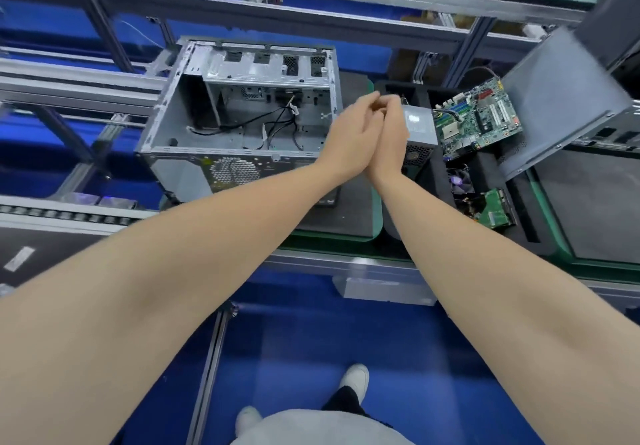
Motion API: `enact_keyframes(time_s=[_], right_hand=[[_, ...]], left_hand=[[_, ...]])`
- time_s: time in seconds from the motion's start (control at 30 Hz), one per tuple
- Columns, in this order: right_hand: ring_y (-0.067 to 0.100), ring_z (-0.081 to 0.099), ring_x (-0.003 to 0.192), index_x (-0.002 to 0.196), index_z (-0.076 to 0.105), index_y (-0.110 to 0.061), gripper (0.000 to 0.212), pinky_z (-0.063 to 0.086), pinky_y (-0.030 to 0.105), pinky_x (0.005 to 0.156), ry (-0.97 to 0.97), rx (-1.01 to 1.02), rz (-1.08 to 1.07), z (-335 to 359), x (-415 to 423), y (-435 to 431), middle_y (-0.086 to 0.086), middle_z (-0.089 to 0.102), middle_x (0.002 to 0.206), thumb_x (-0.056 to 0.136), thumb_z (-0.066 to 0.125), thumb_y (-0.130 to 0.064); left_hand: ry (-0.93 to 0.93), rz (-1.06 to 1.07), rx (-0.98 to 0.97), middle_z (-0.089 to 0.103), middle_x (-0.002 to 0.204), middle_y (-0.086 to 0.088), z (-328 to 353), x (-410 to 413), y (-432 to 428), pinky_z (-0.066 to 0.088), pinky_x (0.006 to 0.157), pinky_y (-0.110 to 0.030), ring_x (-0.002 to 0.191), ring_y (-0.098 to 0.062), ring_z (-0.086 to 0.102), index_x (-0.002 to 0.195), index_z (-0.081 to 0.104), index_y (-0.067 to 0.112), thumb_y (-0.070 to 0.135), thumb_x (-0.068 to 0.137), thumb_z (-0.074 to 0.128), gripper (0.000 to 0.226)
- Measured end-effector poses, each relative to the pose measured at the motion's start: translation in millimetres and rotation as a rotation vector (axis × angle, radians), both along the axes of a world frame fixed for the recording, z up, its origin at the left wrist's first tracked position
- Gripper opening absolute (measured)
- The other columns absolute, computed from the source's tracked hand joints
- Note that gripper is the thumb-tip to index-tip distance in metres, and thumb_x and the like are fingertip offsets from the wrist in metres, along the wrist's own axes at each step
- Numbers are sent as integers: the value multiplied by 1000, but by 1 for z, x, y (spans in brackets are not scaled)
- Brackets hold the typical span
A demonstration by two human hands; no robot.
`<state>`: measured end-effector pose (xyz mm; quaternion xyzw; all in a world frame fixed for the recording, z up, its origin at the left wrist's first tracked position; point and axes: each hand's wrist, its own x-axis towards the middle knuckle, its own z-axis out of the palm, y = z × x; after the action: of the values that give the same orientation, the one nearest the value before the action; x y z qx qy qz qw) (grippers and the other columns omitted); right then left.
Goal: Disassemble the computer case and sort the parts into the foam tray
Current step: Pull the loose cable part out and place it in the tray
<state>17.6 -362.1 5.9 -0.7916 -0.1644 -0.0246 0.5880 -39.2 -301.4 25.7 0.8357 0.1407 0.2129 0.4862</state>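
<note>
Grip unreadable: left hand [349,136] and right hand [393,134] heel to heel, fingertips curled together, beside boxy sheet-metal case [180,112].

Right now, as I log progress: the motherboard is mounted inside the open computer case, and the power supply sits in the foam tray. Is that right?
Not quite. The motherboard is not in the computer case; it rests in the foam tray, just right of the power supply. The case's open bay shows loose cables and no board. The head view shows this.
</note>
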Motion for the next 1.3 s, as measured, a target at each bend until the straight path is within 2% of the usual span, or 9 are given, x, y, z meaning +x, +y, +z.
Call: enact_keyframes(time_s=[0.1, 0.17, 0.27, 0.37, 0.5, 1.0, 1.07, 1.17, 1.3], right_hand=[[17, 58, 88, 101, 66, -19, 15, 52, 41, 79, -301, -316, 31, 10, -19, 31, 2, 65, 106, 98, 55, -28], [24, 61, 83, 87, 68, -21, 28, 49, 39, 72, -444, -580, 131, 13, -36, 55, 2, 69, 93, 99, 51, -40], [29, 61, 70, 62, 54, -22, 44, 39, 33, 60, -383, -884, 354, 4, -66, 86, -3, 59, 63, 93, 44, -53], [23, 58, 64, 63, 48, -23, 64, 34, 30, 57, -405, -1008, 394, -13, -78, 96, -5, 57, 62, 83, 32, -81], [16, 52, 54, 59, 53, -21, 91, 27, 29, 53, -481, -1031, 300, -20, -72, 99, -4, 57, 57, 68, 19, -105], [27, 65, 78, 78, 58, -22, 87, 44, 38, 70, -392, -1099, 233, -21, -24, 100, -4, 63, 73, 77, 26, -103], [26, 64, 87, 89, 58, -22, 73, 42, 42, 82, -422, -1007, 206, -22, -29, 101, -6, 65, 82, 85, 40, -92], [27, 57, 96, 103, 58, -17, 37, 42, 41, 87, -475, -594, 188, -31, -55, 103, -3, 59, 98, 88, 75, -47], [29, 53, 99, 99, 62, -11, 23, 37, 38, 85, -608, -406, 214, -53, -110, 116, 6, 60, 103, 80, 73, -14]], left_hand=[[-10, 193, 140, 71, 112, 7, 1, -33, 46, 53, 85, -35, 102, -14, 66, 126, 62, 25, 33, 105, 42, 30], [78, 363, 357, 66, 87, 8, -10, -60, 80, 44, 67, -37, 79, -20, 62, 101, 60, 25, 39, 104, 34, 29], [247, 482, 643, 59, 64, 4, -33, -102, 124, 30, 71, -39, 59, -25, 48, 73, 56, 22, 39, 104, 26, 46], [385, 489, 834, 53, 56, 4, -55, -127, 151, 32, 81, -43, 60, -25, 46, 62, 61, 21, 38, 104, 22, 59], [328, 486, 830, 49, 61, 9, -69, -126, 163, 19, 76, -41, 74, -21, 41, 61, 57, 25, 37, 106, 24, 57], [221, 230, 714, 49, 72, 10, -62, -70, 180, 22, 80, -42, 87, -22, 44, 69, 49, 29, 39, 107, 27, 46], [189, 192, 601, 59, 94, 5, -62, -76, 182, 25, 92, -42, 101, -24, 48, 93, 61, 22, 35, 106, 39, 29], [103, 196, 581, 55, 125, -6, -71, -97, 177, 28, 106, -38, 122, -28, 46, 123, 59, 14, 24, 99, 57, 26], [123, 266, 686, 39, 142, -8, -96, -149, 170, 31, 105, -43, 127, -28, 38, 136, 47, 20, 29, 93, 57, 44]])
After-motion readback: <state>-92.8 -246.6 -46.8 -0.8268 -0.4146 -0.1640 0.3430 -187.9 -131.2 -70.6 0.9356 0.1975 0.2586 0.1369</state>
